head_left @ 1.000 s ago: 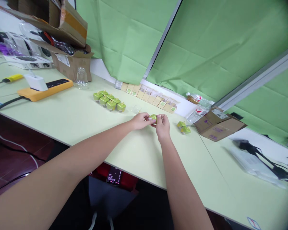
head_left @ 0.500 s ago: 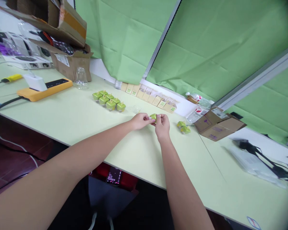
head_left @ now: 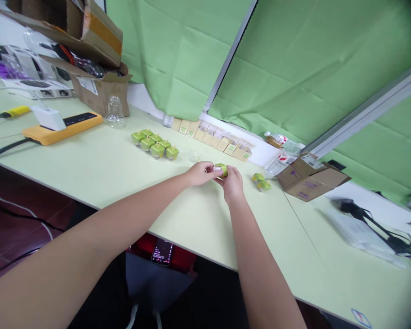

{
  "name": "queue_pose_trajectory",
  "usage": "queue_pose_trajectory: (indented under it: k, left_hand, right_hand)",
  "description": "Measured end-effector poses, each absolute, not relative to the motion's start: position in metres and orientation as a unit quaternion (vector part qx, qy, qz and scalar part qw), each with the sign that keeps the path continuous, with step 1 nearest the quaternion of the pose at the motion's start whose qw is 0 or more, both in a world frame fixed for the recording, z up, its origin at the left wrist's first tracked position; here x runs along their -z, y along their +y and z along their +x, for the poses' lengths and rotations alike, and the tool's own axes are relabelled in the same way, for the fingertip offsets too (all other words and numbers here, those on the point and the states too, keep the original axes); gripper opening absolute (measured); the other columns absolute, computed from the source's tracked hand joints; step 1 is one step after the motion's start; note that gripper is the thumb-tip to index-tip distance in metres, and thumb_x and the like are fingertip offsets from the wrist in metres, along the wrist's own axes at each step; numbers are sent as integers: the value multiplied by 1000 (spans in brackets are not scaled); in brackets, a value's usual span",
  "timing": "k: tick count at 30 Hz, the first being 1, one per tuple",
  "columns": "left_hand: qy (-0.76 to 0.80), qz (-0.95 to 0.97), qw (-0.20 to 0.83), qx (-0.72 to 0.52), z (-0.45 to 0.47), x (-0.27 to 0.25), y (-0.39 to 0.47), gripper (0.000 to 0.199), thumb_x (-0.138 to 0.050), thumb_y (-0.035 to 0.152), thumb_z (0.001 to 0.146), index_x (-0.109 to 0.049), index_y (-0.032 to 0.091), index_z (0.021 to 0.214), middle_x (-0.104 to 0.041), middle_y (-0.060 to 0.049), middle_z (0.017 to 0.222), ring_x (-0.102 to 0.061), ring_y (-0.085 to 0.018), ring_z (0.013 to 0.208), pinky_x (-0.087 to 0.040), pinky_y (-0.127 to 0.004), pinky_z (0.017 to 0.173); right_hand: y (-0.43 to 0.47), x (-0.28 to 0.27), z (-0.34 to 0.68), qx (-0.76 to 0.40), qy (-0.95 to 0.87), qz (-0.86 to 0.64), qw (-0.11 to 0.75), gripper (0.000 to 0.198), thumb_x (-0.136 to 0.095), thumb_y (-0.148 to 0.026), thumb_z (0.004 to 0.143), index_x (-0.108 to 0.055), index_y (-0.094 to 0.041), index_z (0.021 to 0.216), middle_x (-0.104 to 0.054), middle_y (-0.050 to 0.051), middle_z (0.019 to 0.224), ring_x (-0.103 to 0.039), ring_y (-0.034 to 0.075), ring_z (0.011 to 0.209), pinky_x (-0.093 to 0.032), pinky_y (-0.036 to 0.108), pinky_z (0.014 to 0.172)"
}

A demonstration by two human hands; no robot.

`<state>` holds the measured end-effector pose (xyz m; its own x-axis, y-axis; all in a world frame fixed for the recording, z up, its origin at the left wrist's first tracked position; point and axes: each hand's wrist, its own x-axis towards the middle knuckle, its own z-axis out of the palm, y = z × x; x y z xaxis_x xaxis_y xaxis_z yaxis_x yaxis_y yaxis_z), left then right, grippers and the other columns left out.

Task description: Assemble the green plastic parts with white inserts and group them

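Between both hands, above the table, is a small rounded green piece like the lids of the cups nearby. My left hand pinches its left side with thumb and fingers. My right hand holds its right side, and the fingers cover part of it. To the left stands a group of several small clear cups with green lids and yellow loops. A smaller group of similar green-lidded cups sits to the right. Just behind my left hand lies a small clear piece, hard to make out.
A row of small cardboard boxes lines the wall. To the left are an orange power strip, a clear jar and a yellow-handled screwdriver. An open carton and plastic bottles stand at the right.
The green piece has been turned between my fingers, showing more of its top. My right-hand fingers have shifted to its right edge. The cup groups have not moved.
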<state>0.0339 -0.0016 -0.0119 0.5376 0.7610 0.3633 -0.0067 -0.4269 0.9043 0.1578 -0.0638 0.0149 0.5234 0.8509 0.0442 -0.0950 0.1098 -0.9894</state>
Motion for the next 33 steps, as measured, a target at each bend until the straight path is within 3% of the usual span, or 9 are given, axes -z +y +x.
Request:
queue_pose_trajectory:
  k: [9, 20, 26, 33]
  left_hand:
    - [237, 755, 456, -408, 33, 11, -2, 43, -63, 55, 80, -48, 17, 67, -44, 4, 63, -39, -10, 60, -31, -25, 57]
    - [243, 783, 436, -371, 33, 14, 0, 37, -55, 50, 87, -65, 14, 84, -63, -1, 72, -55, -12, 59, -42, -25, 60]
    - [215, 781, 471, -349, 34, 18, 5, 33, -51, 42, 90, -68, 13, 93, -72, -4, 90, -64, -11, 58, -49, -25, 68]
    - [217, 731, 553, -336, 37, 18, 5, 34, -60, 42, 89, -65, 13, 106, -72, -10, 104, -65, -11, 59, -45, -21, 52]
  right_hand:
    - [-64, -15, 159, -328, -349, -585, 655, 12, -54, -34, 86, -53, -22, 83, -63, -2, 76, -63, 14, 71, -61, 31, 62]
    - [-62, -13, 161, -275, -357, -599, 661, 13, -58, -33, 82, -53, -22, 81, -64, -2, 79, -62, 13, 68, -60, 28, 58]
    - [-62, -11, 161, -242, -385, -613, 647, 14, -57, -36, 83, -53, -22, 82, -65, -2, 82, -63, 14, 67, -59, 30, 59]
    - [-59, -4, 165, -174, -436, -628, 620, 22, -55, -45, 84, -55, -23, 87, -67, -1, 86, -63, 15, 74, -54, 27, 61]
